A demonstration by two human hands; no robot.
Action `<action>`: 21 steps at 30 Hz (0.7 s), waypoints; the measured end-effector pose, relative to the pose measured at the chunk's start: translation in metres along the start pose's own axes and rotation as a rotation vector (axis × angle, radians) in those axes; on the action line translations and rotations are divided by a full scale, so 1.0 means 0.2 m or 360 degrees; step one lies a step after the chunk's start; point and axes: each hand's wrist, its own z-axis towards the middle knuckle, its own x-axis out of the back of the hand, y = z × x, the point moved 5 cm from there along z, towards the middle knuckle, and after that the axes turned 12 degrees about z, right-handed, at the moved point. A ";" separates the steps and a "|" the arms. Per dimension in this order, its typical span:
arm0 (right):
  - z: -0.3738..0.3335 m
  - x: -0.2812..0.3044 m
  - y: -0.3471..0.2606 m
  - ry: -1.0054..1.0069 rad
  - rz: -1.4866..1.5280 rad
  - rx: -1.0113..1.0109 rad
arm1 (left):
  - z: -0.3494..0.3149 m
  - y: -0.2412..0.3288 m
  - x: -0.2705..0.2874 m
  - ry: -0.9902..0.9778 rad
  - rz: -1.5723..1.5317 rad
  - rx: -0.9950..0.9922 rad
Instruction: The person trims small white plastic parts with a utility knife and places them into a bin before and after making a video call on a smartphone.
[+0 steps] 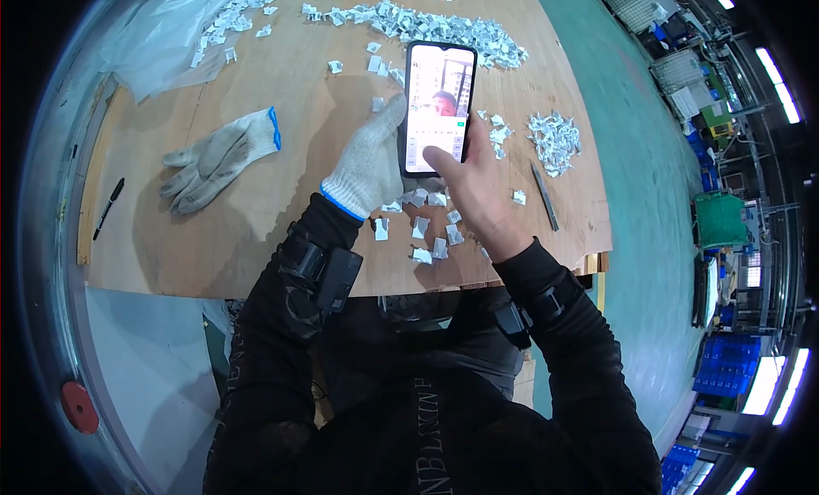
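Note:
A smartphone [439, 86] stands upright above the wooden table, its screen lit with a picture on top and a keyboard below. My left hand [368, 158], in a grey-white knit glove with a blue cuff edge, is closed around the phone's left side. Bare, my right hand [478, 184] wraps the lower right edge, its thumb over the keyboard. The fingers behind the phone are hidden. Under and around my hands lie several small folded white-silver pieces [420, 228]. A second knit glove [217, 158] lies flat to the left.
A long heap of the small pieces [444, 34] spreads across the far table [256, 248]. At the right are a smaller pile [554, 143] and a slim grey tool [543, 196]. A black pen [108, 208] lies left; clear plastic sheeting [162, 47] covers the far left corner.

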 end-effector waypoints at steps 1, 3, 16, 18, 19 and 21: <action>0.00 0.00 -0.01 -0.0049 0.0058 0.0067 | 0.00 0.00 0.00 -0.0016 0.0042 -0.0017; 0.00 0.00 -0.01 -0.0100 0.0116 0.0133 | -0.01 0.01 0.00 -0.0048 0.0123 -0.0050; 0.00 -0.02 -0.04 0.0116 -0.0051 -0.0076 | -0.02 0.01 0.00 -0.0283 0.0620 -0.0249; 0.01 -0.02 -0.03 0.0164 -0.0083 -0.0065 | -0.03 0.01 0.00 -0.0328 0.0342 -0.0133; 0.01 -0.02 -0.02 0.0164 -0.0084 -0.0065 | -0.03 0.01 -0.01 -0.0351 0.0202 -0.0075; 0.02 -0.02 -0.01 0.0195 -0.0106 -0.0091 | -0.04 0.02 -0.02 -0.0303 0.0450 -0.0152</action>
